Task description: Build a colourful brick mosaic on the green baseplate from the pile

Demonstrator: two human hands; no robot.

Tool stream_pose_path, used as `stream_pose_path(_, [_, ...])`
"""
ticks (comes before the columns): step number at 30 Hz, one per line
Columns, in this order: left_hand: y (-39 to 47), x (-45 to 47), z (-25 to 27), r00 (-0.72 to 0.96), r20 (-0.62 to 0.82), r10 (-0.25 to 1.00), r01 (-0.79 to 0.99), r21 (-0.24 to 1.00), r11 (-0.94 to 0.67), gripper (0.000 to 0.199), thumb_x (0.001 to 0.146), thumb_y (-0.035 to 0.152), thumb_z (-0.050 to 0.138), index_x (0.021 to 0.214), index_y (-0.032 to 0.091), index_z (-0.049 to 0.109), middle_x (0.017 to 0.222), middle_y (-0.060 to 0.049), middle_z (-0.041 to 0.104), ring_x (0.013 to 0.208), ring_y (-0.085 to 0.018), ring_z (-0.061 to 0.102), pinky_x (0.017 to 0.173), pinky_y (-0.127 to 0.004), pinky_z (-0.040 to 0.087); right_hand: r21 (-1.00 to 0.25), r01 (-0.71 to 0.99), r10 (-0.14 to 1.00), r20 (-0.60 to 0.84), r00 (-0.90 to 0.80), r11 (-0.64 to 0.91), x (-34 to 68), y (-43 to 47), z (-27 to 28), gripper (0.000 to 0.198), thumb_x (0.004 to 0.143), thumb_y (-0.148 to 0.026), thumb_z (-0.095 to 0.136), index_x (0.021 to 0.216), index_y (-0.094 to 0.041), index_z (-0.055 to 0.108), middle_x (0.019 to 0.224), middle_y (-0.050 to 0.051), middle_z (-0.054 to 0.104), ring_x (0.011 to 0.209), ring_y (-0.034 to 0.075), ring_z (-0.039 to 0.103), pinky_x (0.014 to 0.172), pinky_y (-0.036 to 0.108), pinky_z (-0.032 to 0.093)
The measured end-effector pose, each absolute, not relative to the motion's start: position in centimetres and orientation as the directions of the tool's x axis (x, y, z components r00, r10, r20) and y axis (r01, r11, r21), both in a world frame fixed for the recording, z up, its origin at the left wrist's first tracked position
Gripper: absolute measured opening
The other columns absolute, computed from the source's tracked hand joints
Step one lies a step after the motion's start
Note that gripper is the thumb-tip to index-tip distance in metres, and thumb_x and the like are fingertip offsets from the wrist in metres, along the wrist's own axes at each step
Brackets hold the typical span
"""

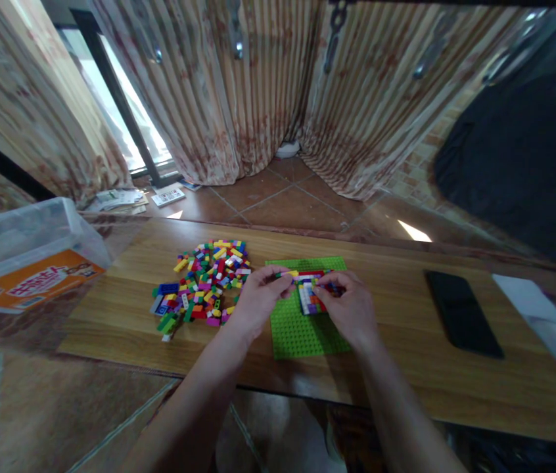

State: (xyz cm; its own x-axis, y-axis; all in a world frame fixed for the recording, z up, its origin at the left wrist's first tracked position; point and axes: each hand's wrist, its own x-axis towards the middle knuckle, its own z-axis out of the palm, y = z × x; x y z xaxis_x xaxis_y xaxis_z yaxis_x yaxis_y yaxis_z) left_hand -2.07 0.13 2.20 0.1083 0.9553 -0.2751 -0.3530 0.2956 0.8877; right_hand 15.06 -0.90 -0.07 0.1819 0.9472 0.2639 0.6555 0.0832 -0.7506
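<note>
A green studded baseplate (298, 335) lies on the wooden table, and a low block of coloured toy bricks (309, 299), white, red, purple and orange among them, is on its upper half. My left hand (263, 295) is closed in a pinch at the block's left far corner, with a yellow brick (290, 272) at its fingertips. From the right, my right hand (349, 305) reaches over the block, its fingers bent and gripping its right part. Those fingers hide much of that side. Left of the baseplate spreads a heap of loose toy bricks (204, 282) in many colours.
A black phone-like slab (463, 312) lies on the table (401, 355) at right, beside white paper (549, 315). At far left stands a clear plastic bin (22, 230) with an orange label. Papers (117, 199) lie beyond the table, before long striped curtains (199, 98).
</note>
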Motion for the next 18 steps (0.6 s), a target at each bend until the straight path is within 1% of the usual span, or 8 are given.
stream_pose_path(4, [0.2, -2.0, 2.2, 0.117, -0.296, 0.948, -0.353, 0.88, 0.318, 0.022, 0.067, 0.028, 0.08, 0.079, 0.014, 0.069, 0.066, -0.001, 0.066, 0.062, -0.01, 0.059, 0.063, -0.023, 0.044, -0.734, 0.655, 0.928, 0.347, 0.136, 0.179, 14.6, -1.5, 1.0, 0.015, 0.084, -0.033, 0.061, 0.084, -0.022, 0.071, 0.091, 0.007, 0.07, 0.09, 0.024, 0.062, 0.087, 0.042, 0.047])
stream_pose_path(6, [0.1, -2.0, 2.3, 0.137, -0.296, 0.945, -0.385, 0.863, 0.327, 0.024, 0.066, 0.029, 0.081, 0.08, 0.014, 0.07, 0.067, -0.001, 0.067, 0.063, -0.01, 0.06, 0.064, -0.023, 0.045, -0.731, 0.639, 0.922, 0.378, 0.089, 0.238, 14.3, -1.8, 1.5, 0.017, 0.087, -0.034, 0.06, 0.089, -0.022, 0.072, 0.095, 0.008, 0.07, 0.094, 0.024, 0.062, 0.089, 0.042, 0.047])
stream_pose_path(10, [-0.1, -1.9, 2.6, 0.225, -0.291, 0.93, -0.45, 0.815, 0.364, 0.028, 0.063, 0.029, 0.085, 0.081, 0.014, 0.071, 0.07, -0.001, 0.068, 0.066, -0.01, 0.061, 0.067, -0.022, 0.047, -0.79, 0.549, 0.937, 0.348, 0.037, 0.272, 13.6, -2.2, 1.9, 0.019, 0.09, -0.037, 0.059, 0.093, -0.023, 0.072, 0.098, 0.007, 0.07, 0.095, 0.022, 0.062, 0.087, 0.04, 0.048])
stream_pose_path(13, [-0.2, -1.8, 2.8, 0.272, -0.284, 0.919, -0.461, 0.801, 0.383, 0.027, 0.063, 0.028, 0.085, 0.081, 0.014, 0.071, 0.071, -0.002, 0.067, 0.067, -0.009, 0.06, 0.068, -0.022, 0.047, -0.833, 0.481, 0.941, 0.335, 0.042, 0.275, 13.3, -2.3, 1.8, 0.017, 0.09, -0.037, 0.059, 0.091, -0.024, 0.071, 0.095, 0.006, 0.069, 0.093, 0.021, 0.063, 0.085, 0.038, 0.049])
stream_pose_path(18, [-0.3, -1.8, 2.6, 0.326, -0.274, 0.905, -0.482, 0.775, 0.408, 0.028, 0.061, 0.027, 0.086, 0.081, 0.014, 0.073, 0.07, -0.001, 0.066, 0.066, -0.008, 0.059, 0.067, -0.021, 0.047, -0.856, 0.438, 0.946, 0.322, 0.034, 0.276, 13.3, -2.4, 1.9, 0.016, 0.09, -0.032, 0.058, 0.086, -0.023, 0.069, 0.089, 0.004, 0.069, 0.088, 0.019, 0.062, 0.083, 0.036, 0.048])
